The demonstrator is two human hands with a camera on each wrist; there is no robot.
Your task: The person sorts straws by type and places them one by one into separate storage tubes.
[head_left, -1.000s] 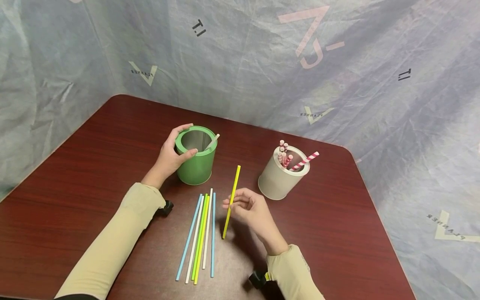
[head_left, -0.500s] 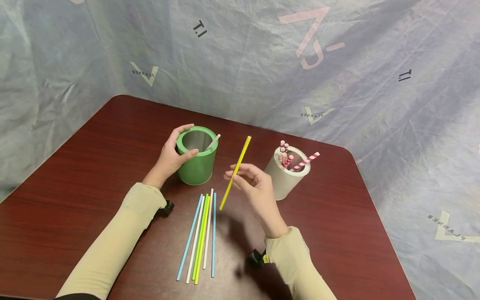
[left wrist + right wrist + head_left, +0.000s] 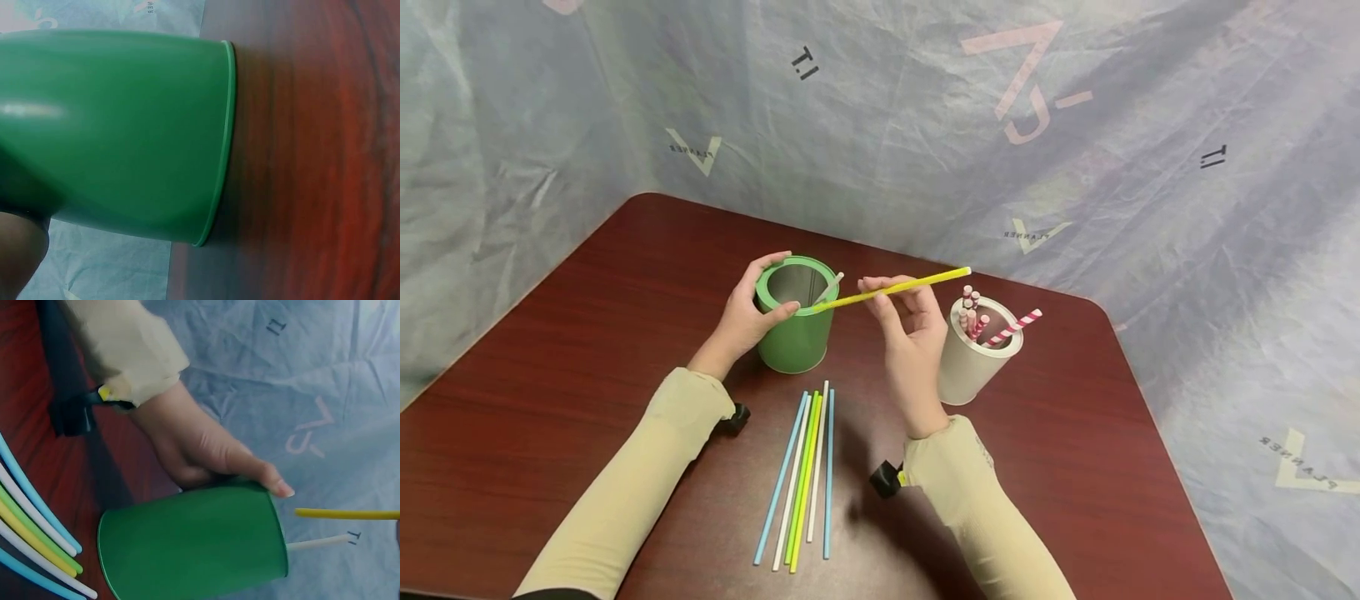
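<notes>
My left hand point(image 3: 733, 329) grips the rim of a green can point(image 3: 793, 346) that stands upright, its thumb at the near side. A white straw point(image 3: 833, 284) leans out of the can. My right hand point(image 3: 913, 362) pinches a yellow straw point(image 3: 928, 280) at about its middle, held nearly level, sloping down to the left. In the head view its lower end overlaps the can's rim. From the right wrist, that yellow straw point(image 3: 347, 514) ends just beyond the rim, with a small gap. The left wrist view is filled by the can's green side point(image 3: 137, 131).
Several blue, white, green and yellow straws point(image 3: 797, 483) lie side by side on the dark red table point(image 3: 587, 333) in front of the green can. A white can point(image 3: 962, 367) with several red-and-white striped straws point(image 3: 1017, 327) stands at the right. Grey cloth point(image 3: 880, 125) hangs behind.
My right hand has lifted the yellow straw up and away from me, tipping it from steep to nearly level, its lower end now by the green can's rim. My left hand keeps its hold.
</notes>
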